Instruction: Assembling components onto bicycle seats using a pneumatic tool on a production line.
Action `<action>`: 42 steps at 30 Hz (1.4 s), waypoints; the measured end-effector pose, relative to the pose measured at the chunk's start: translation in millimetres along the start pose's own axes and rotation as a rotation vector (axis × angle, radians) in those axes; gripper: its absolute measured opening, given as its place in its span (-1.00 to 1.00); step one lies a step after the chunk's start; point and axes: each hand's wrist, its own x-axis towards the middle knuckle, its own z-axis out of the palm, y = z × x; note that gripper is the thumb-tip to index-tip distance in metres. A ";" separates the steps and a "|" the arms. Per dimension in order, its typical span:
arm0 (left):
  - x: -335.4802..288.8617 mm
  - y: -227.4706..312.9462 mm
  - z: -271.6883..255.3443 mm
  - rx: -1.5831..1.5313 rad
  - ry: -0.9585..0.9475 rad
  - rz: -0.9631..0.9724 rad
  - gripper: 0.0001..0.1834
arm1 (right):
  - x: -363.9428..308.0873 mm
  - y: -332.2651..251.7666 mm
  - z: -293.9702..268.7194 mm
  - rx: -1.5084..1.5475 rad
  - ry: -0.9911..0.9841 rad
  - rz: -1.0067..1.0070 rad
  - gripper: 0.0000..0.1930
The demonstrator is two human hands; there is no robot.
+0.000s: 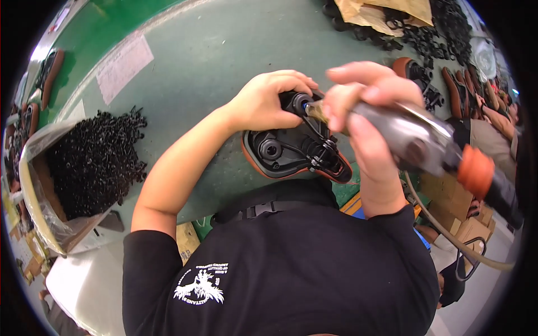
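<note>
A bicycle saddle [288, 147] lies upside down near the front edge of the green table [218, 59], its black underside with metal rails and coil springs facing up and a brown rim round it. My left hand [268, 102] is closed on its far end, fingers and thumb around a round black part. My right hand [372, 92] is wrapped round a grey power screwdriver [417, 137] with an orange collar at its rear end. The driver's tip meets the saddle beside my left fingers, at a small blue spot. Motion blurs the driver and right fingers.
At left, an open plastic-lined box [42, 187] spills small black screw-like parts [103, 159]. Black parts lie heaped [448, 28] at far right, by brown paper [386, 14]. More saddles [457, 92] stand at right, near other people. A hose [443, 221] hangs at lower right.
</note>
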 end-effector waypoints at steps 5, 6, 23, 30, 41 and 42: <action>-16.2 14.7 -52.3 0.311 0.277 -0.012 -0.52 | -42.6 -43.2 -50.0 0.069 0.316 -0.041 -0.63; -25.0 6.2 -78.4 0.244 0.430 -0.052 -0.53 | -59.1 -44.6 -66.7 0.075 0.440 0.020 -0.66; -225.8 92.4 -147.4 0.934 0.375 -0.736 -0.71 | -117.3 7.6 -148.6 -0.185 0.893 0.579 -0.85; -256.6 69.7 -128.4 1.108 0.425 -0.711 -0.88 | -81.6 8.4 -75.6 -0.185 0.504 0.648 -0.82; -253.1 43.5 -114.8 1.434 0.464 -0.524 -0.79 | -105.9 -36.6 -10.2 0.022 -0.089 1.001 -0.77; -252.9 42.7 -111.5 1.455 0.439 -0.539 -0.77 | -102.3 -39.7 -12.7 0.057 -0.085 1.027 -0.77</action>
